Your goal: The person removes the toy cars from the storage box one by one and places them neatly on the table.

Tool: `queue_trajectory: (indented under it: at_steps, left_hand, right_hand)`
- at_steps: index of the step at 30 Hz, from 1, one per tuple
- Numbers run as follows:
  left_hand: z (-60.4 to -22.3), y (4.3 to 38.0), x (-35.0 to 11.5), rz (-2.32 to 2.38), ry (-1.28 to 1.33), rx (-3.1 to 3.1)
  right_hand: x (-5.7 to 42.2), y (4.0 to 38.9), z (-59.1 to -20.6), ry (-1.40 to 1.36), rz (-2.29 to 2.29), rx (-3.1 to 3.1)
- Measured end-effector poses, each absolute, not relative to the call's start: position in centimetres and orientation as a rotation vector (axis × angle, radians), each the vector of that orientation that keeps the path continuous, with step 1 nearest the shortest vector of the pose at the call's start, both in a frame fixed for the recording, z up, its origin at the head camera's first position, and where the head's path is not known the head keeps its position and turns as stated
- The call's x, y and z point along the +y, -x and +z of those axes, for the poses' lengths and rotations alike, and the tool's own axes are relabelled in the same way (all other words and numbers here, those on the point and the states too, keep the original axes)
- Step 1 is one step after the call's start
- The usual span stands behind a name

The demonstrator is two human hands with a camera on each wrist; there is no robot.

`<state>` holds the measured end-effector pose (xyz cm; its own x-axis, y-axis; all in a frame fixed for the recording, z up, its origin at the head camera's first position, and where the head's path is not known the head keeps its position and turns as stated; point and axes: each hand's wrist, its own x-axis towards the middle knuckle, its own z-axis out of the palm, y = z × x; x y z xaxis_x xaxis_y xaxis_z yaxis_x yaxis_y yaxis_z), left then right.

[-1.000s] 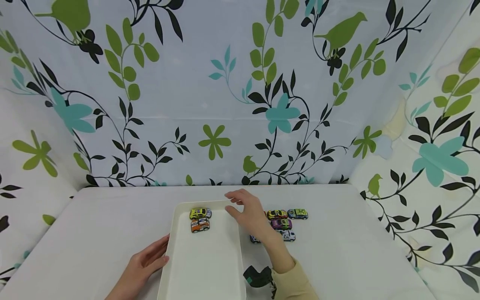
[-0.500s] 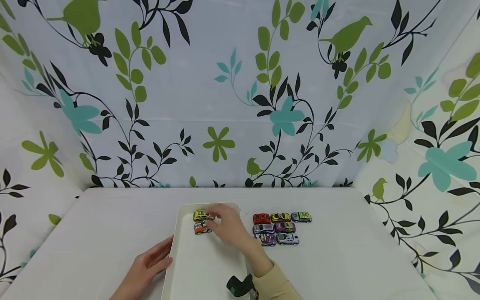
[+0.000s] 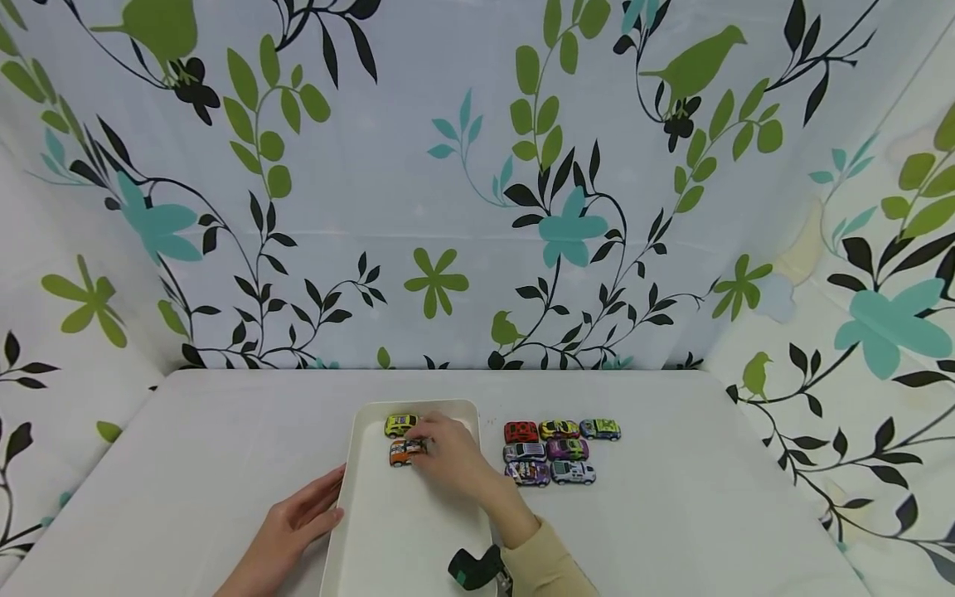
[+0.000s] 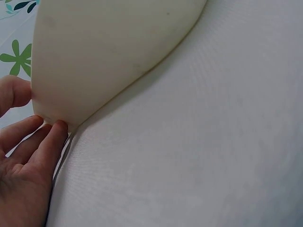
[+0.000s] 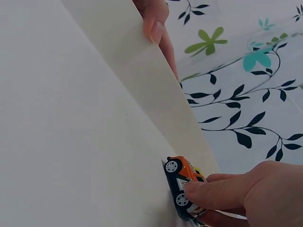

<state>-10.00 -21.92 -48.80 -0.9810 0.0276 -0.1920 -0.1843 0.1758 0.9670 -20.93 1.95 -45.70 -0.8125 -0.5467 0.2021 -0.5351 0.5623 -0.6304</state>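
Note:
In the head view a white tray lies on the table with two toy cars near its far left corner. The yellow toy car sits behind the orange toy car. My right hand pinches the orange car; in the right wrist view the thumb presses the side of this orange and white car, and the fingers behind it are partly hidden. My left hand holds the tray's left side, thumb at the rim and fingers against the outer wall in the left wrist view.
Right of the tray several toy cars stand in close rows, among them a red car, a purple car and a white car. A patterned cloth hangs behind the table. A black wrist device sits by the right sleeve.
My right hand has moved left from above the tray's far right edge to the two cars inside, then closed on the orange one. My left hand stays at the tray's side.

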Motion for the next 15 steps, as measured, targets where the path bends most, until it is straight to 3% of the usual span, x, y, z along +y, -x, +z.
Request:
queue_trajectory:
  at_steps: [15]
  left_hand:
    - [-48.5,10.04,-21.75,1.889,0.173,2.276]
  right_hand:
    - [2.04,20.34,-45.4,0.931,-0.992,2.79]
